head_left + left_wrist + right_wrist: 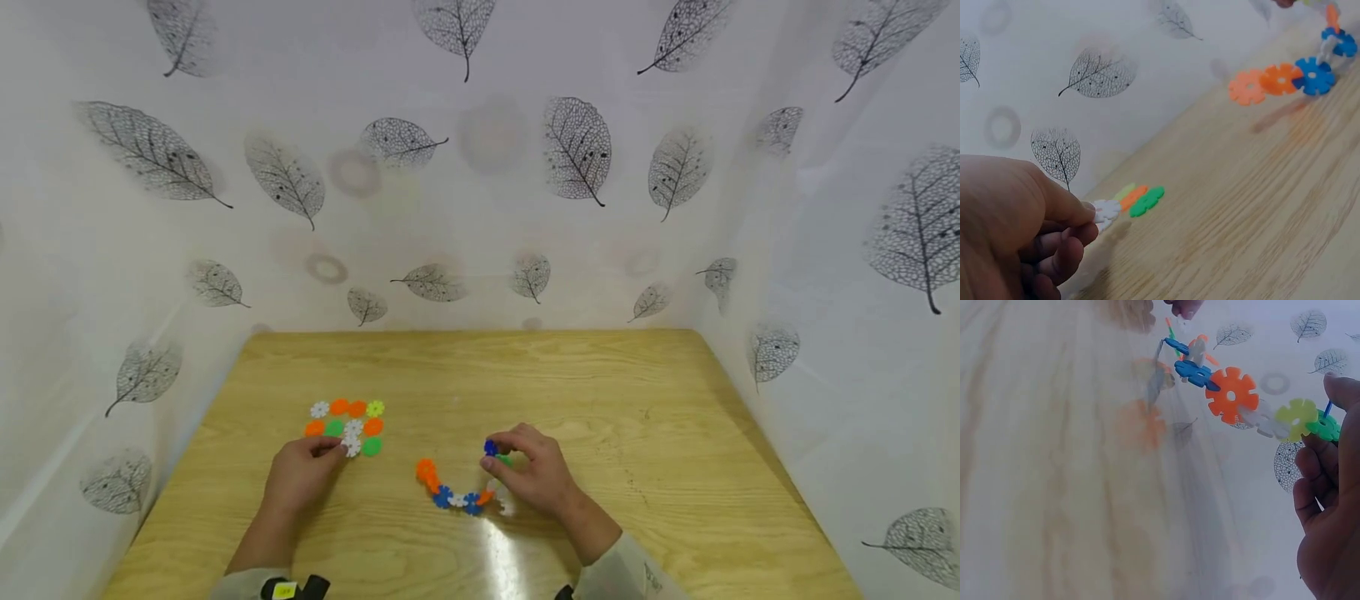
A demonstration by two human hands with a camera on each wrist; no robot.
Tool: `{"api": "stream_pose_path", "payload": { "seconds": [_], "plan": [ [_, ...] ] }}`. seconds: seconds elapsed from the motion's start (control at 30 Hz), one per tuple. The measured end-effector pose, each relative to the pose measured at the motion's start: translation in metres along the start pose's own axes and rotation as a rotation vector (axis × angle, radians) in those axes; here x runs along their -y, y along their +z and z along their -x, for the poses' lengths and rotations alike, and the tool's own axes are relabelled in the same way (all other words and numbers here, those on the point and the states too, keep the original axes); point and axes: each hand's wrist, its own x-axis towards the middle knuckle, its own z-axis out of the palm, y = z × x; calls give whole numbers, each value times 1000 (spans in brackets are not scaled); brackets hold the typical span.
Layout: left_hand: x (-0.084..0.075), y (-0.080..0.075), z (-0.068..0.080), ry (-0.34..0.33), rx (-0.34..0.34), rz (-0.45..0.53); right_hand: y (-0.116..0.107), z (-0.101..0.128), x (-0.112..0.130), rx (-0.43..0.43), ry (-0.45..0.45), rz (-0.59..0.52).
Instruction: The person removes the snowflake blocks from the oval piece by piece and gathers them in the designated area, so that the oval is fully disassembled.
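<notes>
A curved chain of snowflake discs (453, 490), orange, blue, white and green, hangs just above the wooden table (645, 417). My right hand (534, 475) pinches its green and blue end; in the right wrist view the chain (1232, 394) stretches away from my fingertips (1338, 394). To the left lies a cluster of loose discs (347, 425) in orange, white, green and yellow. My left hand (303, 471) pinches a white disc (351, 447) at the cluster's near edge; the left wrist view shows that white disc (1105, 211) between thumb and fingers, beside orange and green ones.
White walls with leaf prints (577, 150) enclose the table at the back and on both sides. Bare wood lies to the right of my right hand and behind the discs.
</notes>
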Motion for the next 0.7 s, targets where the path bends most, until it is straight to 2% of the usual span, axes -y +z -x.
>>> {"api": "stream_pose_path", "payload": {
  "seconds": [0.2,0.7],
  "plan": [
    [4,-2,-2,22,-9,-68,2,1,-1,-1,1,-2],
    [5,-2,-9,54,-8,-108,1,1,0,-11,-20,-17]
  ]
}}
